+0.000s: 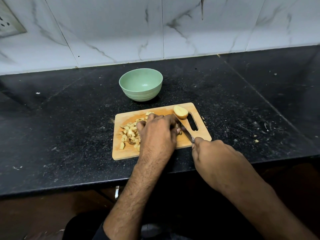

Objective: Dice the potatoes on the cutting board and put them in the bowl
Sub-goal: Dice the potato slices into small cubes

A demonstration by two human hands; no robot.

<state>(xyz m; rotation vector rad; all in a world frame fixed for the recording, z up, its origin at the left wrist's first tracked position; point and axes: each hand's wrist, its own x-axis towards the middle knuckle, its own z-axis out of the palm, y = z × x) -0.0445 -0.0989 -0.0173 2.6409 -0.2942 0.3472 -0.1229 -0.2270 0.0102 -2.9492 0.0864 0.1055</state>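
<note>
The cutting board [155, 153] is pale wood with a matt, fine-grained face, and the bowl [141, 84] looks like smooth, matt green plastic. The counter [69, 118] is black speckled stone, dusty; the wall [155, 23] is glossy marble-patterned tile.

1 head-worn view looks steeply down, close over the counter [69, 118].

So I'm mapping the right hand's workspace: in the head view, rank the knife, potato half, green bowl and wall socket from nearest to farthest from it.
1. Knife: gripped in the right hand.
2. Potato half: at the board's far right corner.
3. Green bowl: beyond the board, on the counter.
4. Wall socket: far left, on the wall.
</note>
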